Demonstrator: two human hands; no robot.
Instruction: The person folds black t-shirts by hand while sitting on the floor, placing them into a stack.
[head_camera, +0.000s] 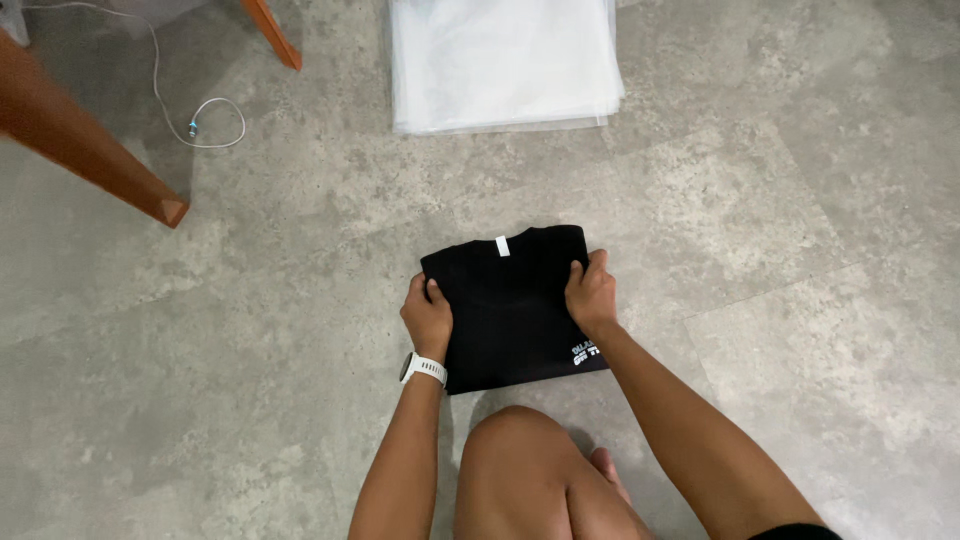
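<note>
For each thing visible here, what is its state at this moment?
Black T-shirt: folded, flat on the floor, collar away from the person.
Left hand: gripping the shirt's left edge.
Right hand: gripping its right edge.
Clear plastic bags: stacked flat.
White cable: loose, looped, unplugged end.

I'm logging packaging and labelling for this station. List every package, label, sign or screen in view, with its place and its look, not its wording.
Neck label: small white rectangle at the collar of the folded black shirt, which the left hand and right hand grip.
Printed graphic: white lettering at the shirt's near right corner, partly hidden.
Clear plastic bags: flat stack on the floor beyond the shirt.
Watch: white band on the left wrist; screen not visible.
</note>
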